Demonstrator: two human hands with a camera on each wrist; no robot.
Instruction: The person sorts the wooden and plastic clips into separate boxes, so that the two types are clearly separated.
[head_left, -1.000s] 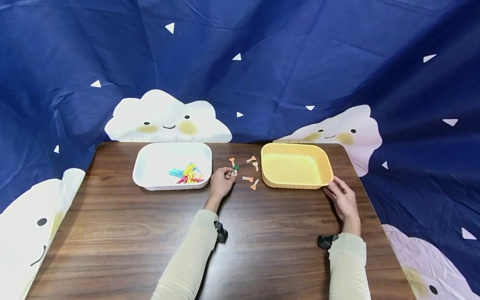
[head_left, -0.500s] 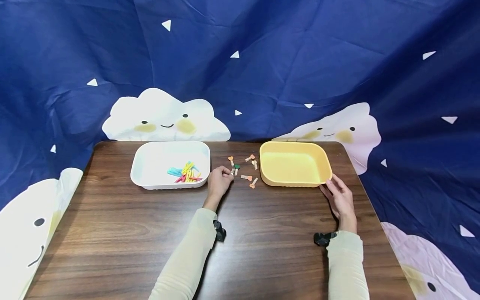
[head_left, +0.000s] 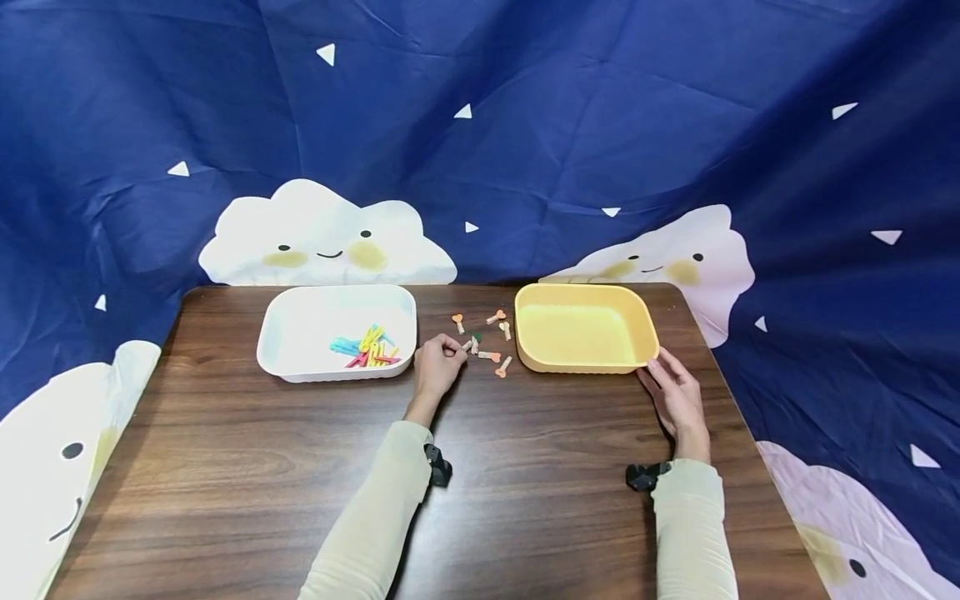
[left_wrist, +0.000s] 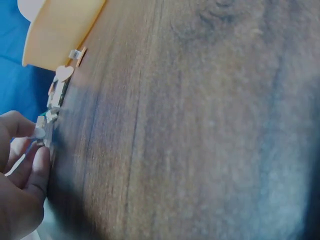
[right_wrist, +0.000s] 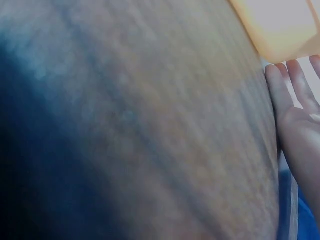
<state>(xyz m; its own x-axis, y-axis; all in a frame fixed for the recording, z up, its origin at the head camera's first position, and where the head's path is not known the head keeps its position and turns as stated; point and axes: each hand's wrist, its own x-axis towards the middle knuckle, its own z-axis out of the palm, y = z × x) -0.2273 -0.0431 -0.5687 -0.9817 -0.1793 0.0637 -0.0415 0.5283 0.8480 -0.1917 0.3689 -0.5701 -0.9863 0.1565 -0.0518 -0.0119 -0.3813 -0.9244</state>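
Observation:
Between thumb and fingertips, my left hand (head_left: 438,367) pinches a small wooden clothespin (left_wrist: 40,131) with a pale round end, low over the table. Close by lies another mini clothespin with a green heart (head_left: 477,338). Several more, such as an orange-heart clothespin (head_left: 503,367), are scattered between the two bins. My right hand (head_left: 678,400) touches the near right corner of the yellow bin (head_left: 577,367) with nearly straight fingers (right_wrist: 298,82). The right wrist view shows its fingertips against the bin's wall.
A white bin (head_left: 337,375) left of my left hand holds plastic clothespins (head_left: 372,346) in blue, yellow and red. Both bins stand near the back edge of the brown wooden table (head_left: 525,483). A blue cloth (head_left: 525,167) with clouds hangs behind.
My left hand drew slightly away from the green-heart clothespin, then came back beside it with a small clothespin at its fingertips. The right hand stays at the yellow bin's corner.

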